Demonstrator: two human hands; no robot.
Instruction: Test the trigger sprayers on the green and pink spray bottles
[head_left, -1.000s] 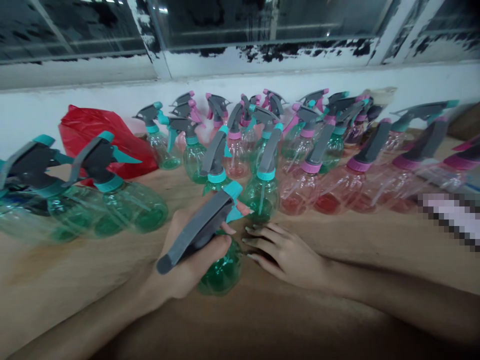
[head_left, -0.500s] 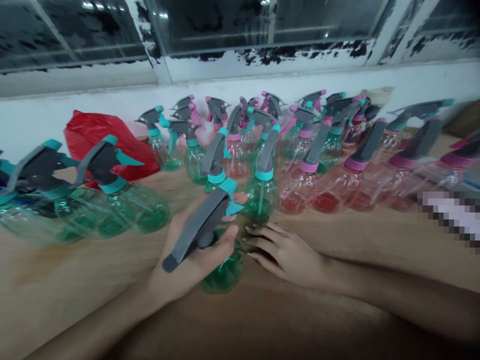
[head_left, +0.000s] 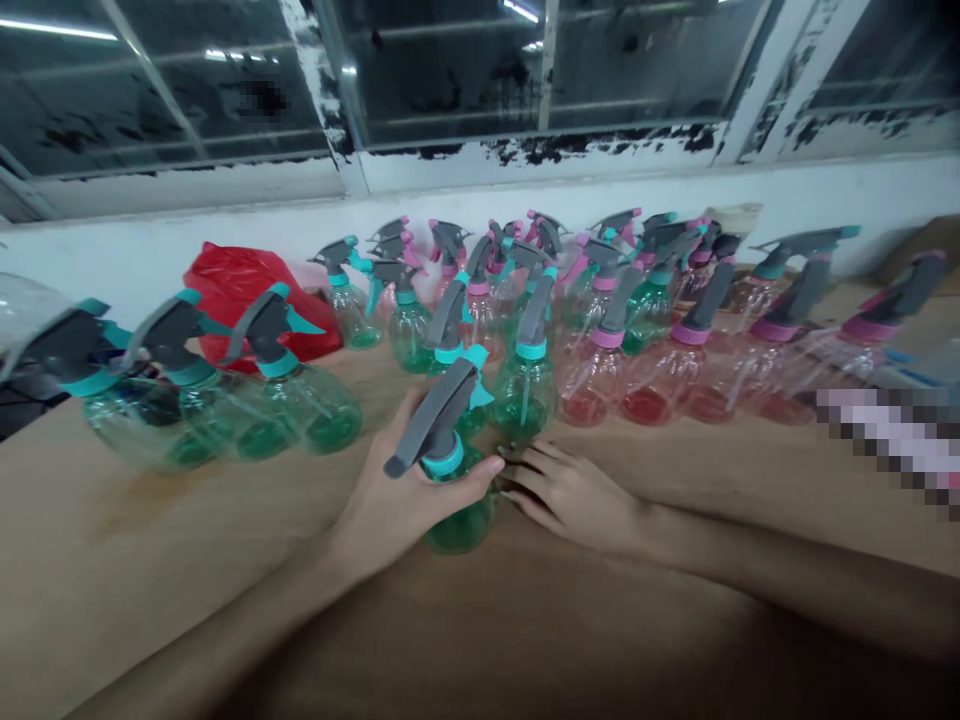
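Observation:
In the head view my left hand (head_left: 397, 500) is wrapped round a green spray bottle (head_left: 461, 525) near the front of the table. Its collar is teal, and its grey trigger head leans up to the right with a teal nozzle. The thumb lies across the front of the bottle; the other fingers are mostly hidden behind it. My right hand (head_left: 566, 492) rests on the tabletop just right of the bottle, holding nothing, fingers bent a little and apart. Behind both hands stands another green spray bottle (head_left: 523, 392) with a teal collar.
Several green spray bottles (head_left: 330, 415) line the left side. Pink spray bottles (head_left: 590, 380) run off to the right, with mixed ones behind. A red plastic bag (head_left: 232, 285) lies at the back left of the wooden table (head_left: 247, 570), below the windows (head_left: 450, 70).
My left hand and its bottle have shifted slightly up and right in view, and the bottle's teal collar now shows. The camera has tilted up. My right hand stays about where it was.

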